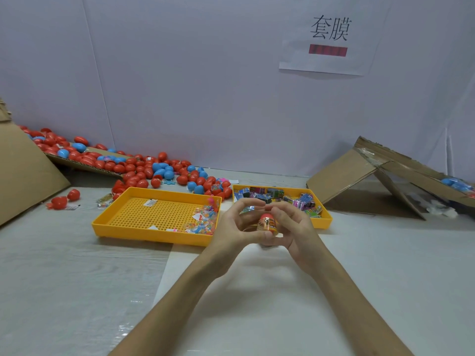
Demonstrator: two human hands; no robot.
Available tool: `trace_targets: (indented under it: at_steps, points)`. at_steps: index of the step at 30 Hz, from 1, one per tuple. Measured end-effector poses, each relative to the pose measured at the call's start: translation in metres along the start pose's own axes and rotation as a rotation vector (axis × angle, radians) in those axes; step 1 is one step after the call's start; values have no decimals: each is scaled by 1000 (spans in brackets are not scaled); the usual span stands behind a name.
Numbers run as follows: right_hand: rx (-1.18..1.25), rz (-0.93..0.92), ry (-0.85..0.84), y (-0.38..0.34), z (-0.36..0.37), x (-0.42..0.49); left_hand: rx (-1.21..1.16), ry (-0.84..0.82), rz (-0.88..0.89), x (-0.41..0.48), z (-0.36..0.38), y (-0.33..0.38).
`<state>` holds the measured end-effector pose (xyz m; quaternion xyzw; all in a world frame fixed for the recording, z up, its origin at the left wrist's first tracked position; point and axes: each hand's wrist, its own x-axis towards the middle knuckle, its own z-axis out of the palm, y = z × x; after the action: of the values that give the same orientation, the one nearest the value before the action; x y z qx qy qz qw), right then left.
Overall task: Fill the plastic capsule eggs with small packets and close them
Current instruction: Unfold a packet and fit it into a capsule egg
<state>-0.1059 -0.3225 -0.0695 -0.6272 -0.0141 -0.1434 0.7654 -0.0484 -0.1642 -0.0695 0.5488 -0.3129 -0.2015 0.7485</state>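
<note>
A red capsule egg (pixel 267 217) with an orange printed packet (pixel 270 224) against it sits between my two hands, above the table in front of the trays. My left hand (pixel 237 224) curls round it from the left, thumb underneath. My right hand (pixel 293 227) grips it from the right, fingers bent over the top. A small shiny packet (pixel 247 209) shows behind my left fingers. The egg's lower part is hidden by my hands.
A yellow perforated tray (pixel 144 214) holds small clear toy packets at its right end. A second yellow tray (pixel 325 219) holds colourful packets. Red and blue eggs (pixel 154 170) are heaped at the back left. Cardboard pieces (pixel 359 176) lie right and left.
</note>
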Motion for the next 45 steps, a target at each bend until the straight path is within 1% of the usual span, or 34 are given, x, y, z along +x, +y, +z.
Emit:
trace_targets:
  at_steps: [4,11,13,17,24,28,30,35,38,42,45]
  points:
    - [-30,-16,30,1,-2,0,117,-7,13,-1,2,-1]
    - [-37,-55,82,3,-1,0,166,-41,15,-1,0,-1]
    - [-37,-59,88,4,-1,1,135,-36,16,-1,0,-1]
    - [35,-39,53,3,1,1,-5,-24,19,-2,-3,0]
    - [-9,-56,79,2,0,0,-90,-65,-62,-1,-1,-1]
    - [43,-36,30,4,2,1,-354,-97,-88,-2,-5,3]
    - [18,-43,32,3,2,0,-416,-104,-105,-2,-5,4]
    - [-3,-58,68,2,3,-1,-488,-125,-155,-3,-4,6]
    - [1,-52,40,4,4,0,-518,-94,-162,-2,-4,7]
    - [-96,-47,45,8,5,2,-458,-61,-202,-1,-7,5]
    - [-89,-39,82,10,5,3,-478,-58,-253,0,-10,4]
